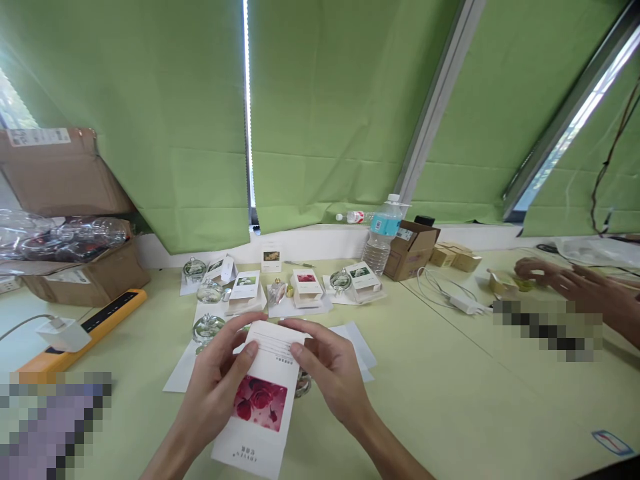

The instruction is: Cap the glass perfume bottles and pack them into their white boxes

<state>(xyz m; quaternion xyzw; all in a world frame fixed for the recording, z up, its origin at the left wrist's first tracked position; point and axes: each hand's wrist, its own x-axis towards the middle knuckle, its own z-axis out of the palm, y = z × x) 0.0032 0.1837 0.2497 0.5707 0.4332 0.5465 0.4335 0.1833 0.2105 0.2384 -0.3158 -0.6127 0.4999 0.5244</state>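
A white paper carton [265, 407] with a red rose picture is held up in front of me, its lettering upside down. My left hand [223, 367] grips its left edge near the top, the thumb resting on the front. On the opposite edge, my right hand [327, 363] pinches the upper corner between thumb and fingers. Both hands are closed on it. Behind the right hand a clear glass piece [303, 385] partly shows. White sheets [357, 350] lie on the table beyond. Another round glass piece [207, 328] sits past my left hand.
Small picture boxes [307, 287] and glass pieces stand in a row at the back. A water bottle [383, 233] and a brown carton [413, 250] are behind them. An orange power strip [85, 333] lies left. Another person's hands [565, 280] work at right.
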